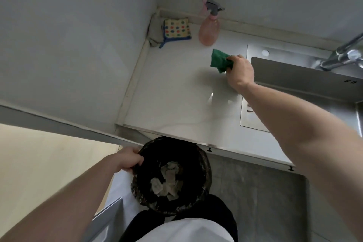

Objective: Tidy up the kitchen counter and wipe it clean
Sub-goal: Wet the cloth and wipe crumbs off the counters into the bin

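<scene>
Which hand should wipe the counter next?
The right hand. It already grips the green cloth over the counter, while the left hand is busy holding the black bin below the edge.

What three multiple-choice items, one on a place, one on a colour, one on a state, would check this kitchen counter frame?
1. Where does the pink spray bottle stand?
A. in the sink
B. on the counter by the back wall
C. in the bin

2. What colour is the cloth in the right hand?
A. green
B. white
C. red

3. What is the left hand doing?
A. hanging idle
B. pressing flat on the counter
C. gripping the rim of the black bin

Answers:
1 B, the bottle stands upright on the counter near the wall, right of the dotted pad.
2 A, the bunched cloth that the fingers hold is plainly green.
3 C, the fingers curl over the bin's rim, below the counter's front edge.
</scene>
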A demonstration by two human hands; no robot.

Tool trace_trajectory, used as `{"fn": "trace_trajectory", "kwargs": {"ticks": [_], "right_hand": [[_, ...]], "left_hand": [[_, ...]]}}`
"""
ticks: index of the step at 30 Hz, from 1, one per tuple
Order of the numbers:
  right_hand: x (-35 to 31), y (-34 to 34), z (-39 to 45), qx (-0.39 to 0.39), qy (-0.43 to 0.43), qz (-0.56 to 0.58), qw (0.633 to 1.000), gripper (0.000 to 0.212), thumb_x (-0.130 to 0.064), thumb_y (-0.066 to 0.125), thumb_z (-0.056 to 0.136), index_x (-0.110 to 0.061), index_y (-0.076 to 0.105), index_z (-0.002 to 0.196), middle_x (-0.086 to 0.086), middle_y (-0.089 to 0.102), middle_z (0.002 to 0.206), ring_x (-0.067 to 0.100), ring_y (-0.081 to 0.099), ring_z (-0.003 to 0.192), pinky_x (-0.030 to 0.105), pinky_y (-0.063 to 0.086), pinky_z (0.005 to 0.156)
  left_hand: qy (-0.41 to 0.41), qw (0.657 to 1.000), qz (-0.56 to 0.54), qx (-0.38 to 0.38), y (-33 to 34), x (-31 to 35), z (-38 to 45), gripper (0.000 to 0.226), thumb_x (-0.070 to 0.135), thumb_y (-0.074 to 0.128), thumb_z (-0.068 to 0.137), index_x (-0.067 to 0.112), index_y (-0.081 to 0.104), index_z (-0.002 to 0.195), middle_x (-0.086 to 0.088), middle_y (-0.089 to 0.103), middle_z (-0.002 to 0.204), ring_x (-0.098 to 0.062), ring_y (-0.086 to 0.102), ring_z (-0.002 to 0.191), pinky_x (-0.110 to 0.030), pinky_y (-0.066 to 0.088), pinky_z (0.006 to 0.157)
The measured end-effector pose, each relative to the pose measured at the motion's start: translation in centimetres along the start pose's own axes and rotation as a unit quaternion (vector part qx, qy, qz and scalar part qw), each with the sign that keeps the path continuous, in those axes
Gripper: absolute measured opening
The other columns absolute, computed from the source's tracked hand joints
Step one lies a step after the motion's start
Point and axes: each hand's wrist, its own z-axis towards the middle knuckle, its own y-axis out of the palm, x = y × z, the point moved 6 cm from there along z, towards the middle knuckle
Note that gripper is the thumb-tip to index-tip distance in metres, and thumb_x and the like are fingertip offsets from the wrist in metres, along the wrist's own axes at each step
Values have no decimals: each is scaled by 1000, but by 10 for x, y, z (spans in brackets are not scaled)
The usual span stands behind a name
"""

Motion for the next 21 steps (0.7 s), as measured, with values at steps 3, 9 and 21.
{"fn": "trace_trajectory", "kwargs": {"ticks": [3,9,21], "right_hand": [[-11,13,24,-26,2,5,1000,42,-5,55,86,-18,69,123,11,64,115,38,59,107,46,52,89],[-36,54,61,-54,13,64,996,45,-1,56,83,-16,70,123,14,66,120,37,61,112,41,50,99],[-94,133,22,-181,-131,-25,974,52,-15,59,90,-21,56,141,8,52,141,39,43,120,50,48,97]], "left_hand": [[-16,1000,0,4,-2,-3,3,18,1,61,77,4,67,94,-15,68,84,-26,70,64,-34,63,63],[-30,999,-9,10,2,-5,7,9,-1,61,77,3,61,85,-14,62,77,-26,66,55,-33,60,57],[-37,999,-30,10,11,-14,10,9,5,61,74,6,61,83,-15,62,82,-30,69,64,-38,64,65]]}}
